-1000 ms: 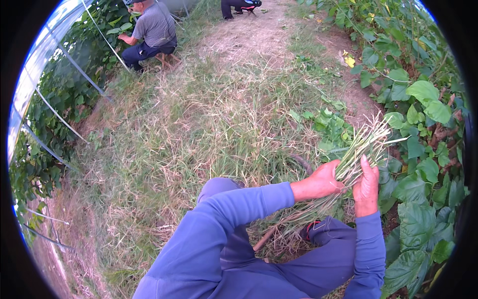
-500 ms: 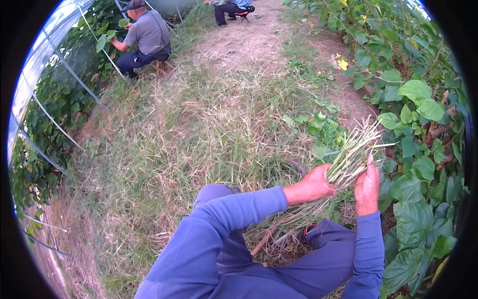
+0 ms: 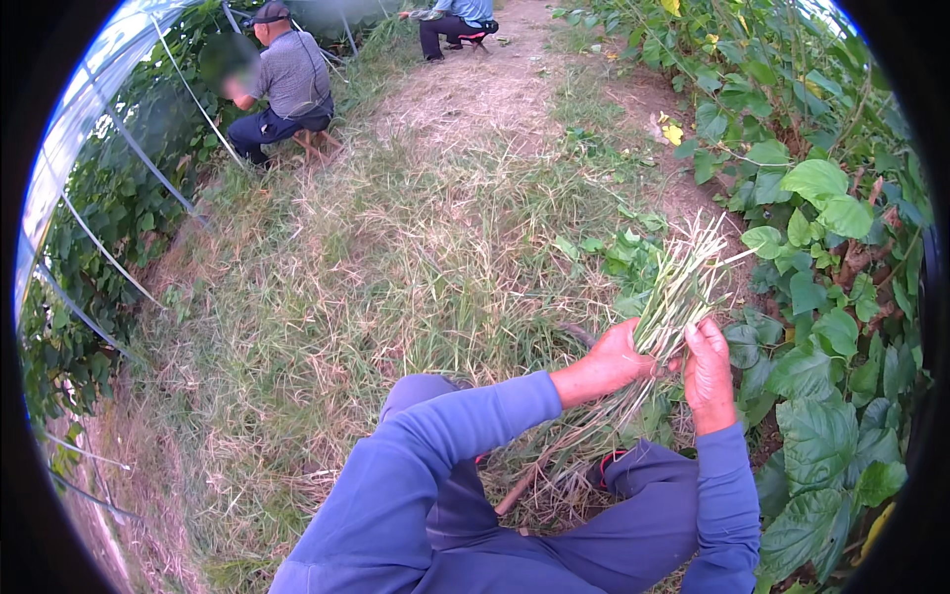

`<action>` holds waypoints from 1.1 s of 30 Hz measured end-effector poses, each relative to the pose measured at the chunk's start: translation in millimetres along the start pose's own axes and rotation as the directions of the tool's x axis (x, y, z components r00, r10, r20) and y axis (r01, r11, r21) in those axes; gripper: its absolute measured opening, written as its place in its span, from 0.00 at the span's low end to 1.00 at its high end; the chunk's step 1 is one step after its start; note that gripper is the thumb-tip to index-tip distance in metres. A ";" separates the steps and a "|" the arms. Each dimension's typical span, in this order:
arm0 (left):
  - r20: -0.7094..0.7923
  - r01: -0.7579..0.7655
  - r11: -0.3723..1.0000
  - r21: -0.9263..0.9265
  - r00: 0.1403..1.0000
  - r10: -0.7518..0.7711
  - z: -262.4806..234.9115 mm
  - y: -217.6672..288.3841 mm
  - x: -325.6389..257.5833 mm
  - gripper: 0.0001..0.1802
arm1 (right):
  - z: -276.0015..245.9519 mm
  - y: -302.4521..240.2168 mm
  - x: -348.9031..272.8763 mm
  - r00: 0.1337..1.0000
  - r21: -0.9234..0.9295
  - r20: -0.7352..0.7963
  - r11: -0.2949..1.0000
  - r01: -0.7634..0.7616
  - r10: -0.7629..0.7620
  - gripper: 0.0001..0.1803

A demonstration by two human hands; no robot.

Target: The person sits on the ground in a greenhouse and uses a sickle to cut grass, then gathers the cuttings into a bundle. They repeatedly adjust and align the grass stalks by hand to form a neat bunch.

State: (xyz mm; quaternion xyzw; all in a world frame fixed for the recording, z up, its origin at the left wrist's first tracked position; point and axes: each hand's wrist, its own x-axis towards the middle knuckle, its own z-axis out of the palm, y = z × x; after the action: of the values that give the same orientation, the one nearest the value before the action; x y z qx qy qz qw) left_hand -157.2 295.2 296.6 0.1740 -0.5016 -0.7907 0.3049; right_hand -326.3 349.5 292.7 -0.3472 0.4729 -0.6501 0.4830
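Observation:
A bundle of long, thin, pale green and straw-coloured stalks [image 3: 683, 280] slants up and to the right in front of me. My left hand [image 3: 612, 364] is closed around its middle. Close by on the right side, my right hand [image 3: 709, 366] pinches at the bundle's edge, its thumb and fingertips against the stalks. Their lower ends trail down-left over the dry grass between my legs, where a brown stick [image 3: 522, 483] also lies. Green leaves [image 3: 633, 255] show just behind the bundle on the ground.
Leafy green vines [image 3: 819, 426] rise close on my right. Cut, partly dry grass [image 3: 396, 267] covers the ground ahead. Another person [image 3: 295, 79] sits on a low stool at the far left beside slanting metal poles [image 3: 148, 153]; a second person [image 3: 450, 30] sits farther up the path.
The bundle and both hands have shifted slightly left. My right hand has come closer to my left, now pinching lower on the stalks.

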 end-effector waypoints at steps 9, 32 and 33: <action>0.010 -0.015 0.999 -0.042 1.000 0.016 -5.5 -11.2 -0.2 0.23 | 3.8 4.4 -1.0 0.999 -0.055 0.034 0.998 -0.026 0.028 0.08; -0.084 -0.074 0.995 -0.063 0.994 0.069 -10.9 7.4 2.6 0.25 | -8.1 3.6 -1.0 0.997 -0.020 -0.074 0.999 -0.034 0.032 0.07; -0.131 -0.065 0.997 -0.030 0.990 0.060 -12.2 5.8 2.9 0.25 | -8.7 4.7 -0.5 0.997 -0.020 -0.075 0.999 -0.036 0.034 0.07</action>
State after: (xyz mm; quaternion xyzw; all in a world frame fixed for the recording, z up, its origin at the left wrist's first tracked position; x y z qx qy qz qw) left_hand -150.5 283.2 296.5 0.2040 -0.4726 -0.7761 0.3644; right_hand -332.7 352.0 285.5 -0.3197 0.5036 -0.6488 0.4725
